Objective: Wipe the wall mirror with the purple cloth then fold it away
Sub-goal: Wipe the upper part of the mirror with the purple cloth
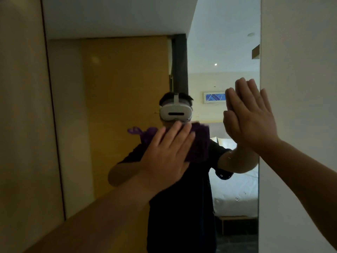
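The tall wall mirror [116,88] fills the middle of the head view, between a tan panel on the left and a white wall on the right. My left hand [166,154] presses the purple cloth [198,143] flat against the glass at mid height, fingers spread over it. The cloth sticks out above and to the right of the fingers, and a loose purple corner shows to the left. My right hand [255,117] lies flat and empty against the mirror's right edge, fingers pointing up, partly over the white wall.
A tan wall panel [21,125] borders the mirror on the left and a white wall [299,88] on the right. The glass reflects a person with a white headset, a wooden door and a bed with white sheets. Small droplets dot the lower right glass.
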